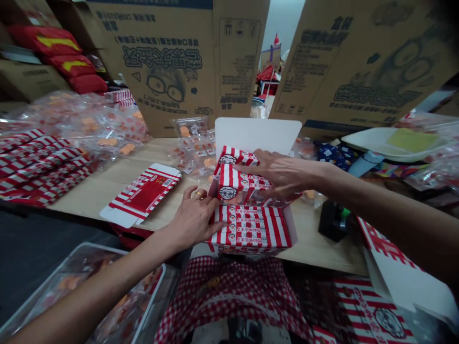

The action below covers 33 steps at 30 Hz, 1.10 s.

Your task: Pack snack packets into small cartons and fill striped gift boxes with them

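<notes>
A larger open box [294, 229] stands at the table's front edge, its white lid [258, 134] raised at the back. Inside, a row of small red-and-white striped boxes [251, 229] fills the front part. My right hand [278, 174] grips more striped boxes [229, 179] at the back of the open box; these stick up higher than the front row. My left hand [197, 215], with a ring on one finger, is closed around the open box's left side, thumb over the edge. To its left lies a flattened striped carton [147, 193].
Striped boxes [39, 165] are stacked at the left, near a heap of clear packets [89, 119]. Tall cardboard cartons [179, 62] stand behind. A black tape dispenser [333, 220] sits at the right. A white-rimmed tray [96, 246] of packets is lower left.
</notes>
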Each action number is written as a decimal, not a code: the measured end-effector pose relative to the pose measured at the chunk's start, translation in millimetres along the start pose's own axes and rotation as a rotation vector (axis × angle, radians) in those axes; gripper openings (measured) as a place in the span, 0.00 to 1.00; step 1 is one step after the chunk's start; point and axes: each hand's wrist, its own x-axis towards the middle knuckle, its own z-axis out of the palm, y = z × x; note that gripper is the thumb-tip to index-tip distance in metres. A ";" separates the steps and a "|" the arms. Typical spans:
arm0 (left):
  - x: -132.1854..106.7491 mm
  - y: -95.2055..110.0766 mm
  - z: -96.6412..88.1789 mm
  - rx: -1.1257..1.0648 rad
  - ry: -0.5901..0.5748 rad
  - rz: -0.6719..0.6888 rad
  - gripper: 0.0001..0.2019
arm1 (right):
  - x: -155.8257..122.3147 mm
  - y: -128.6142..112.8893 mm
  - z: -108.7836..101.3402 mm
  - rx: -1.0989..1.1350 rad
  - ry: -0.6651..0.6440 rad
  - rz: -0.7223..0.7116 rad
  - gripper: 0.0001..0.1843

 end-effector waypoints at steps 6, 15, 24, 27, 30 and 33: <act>11.0 -5.7 2.7 -0.098 0.003 -0.034 0.24 | -26.7 4.5 -5.4 0.090 -0.107 0.087 0.54; 15.3 -4.0 10.0 -0.118 -0.019 -0.038 0.17 | 55.2 -16.4 -16.9 -0.057 -0.075 0.134 0.34; 18.7 -5.1 9.5 -0.099 -0.036 -0.145 0.38 | 72.5 -28.3 -47.4 -0.200 -0.322 0.140 0.14; 22.7 -5.2 6.4 -0.078 -0.062 -0.136 0.39 | 79.7 -30.8 -41.6 -0.256 -0.348 0.101 0.14; 25.3 -5.9 4.1 -0.075 -0.088 -0.157 0.37 | 85.3 -33.5 -41.5 -0.246 -0.378 0.074 0.16; 29.1 -6.3 5.9 -0.090 -0.095 -0.173 0.35 | 89.6 -37.9 -42.8 -0.269 -0.407 0.058 0.15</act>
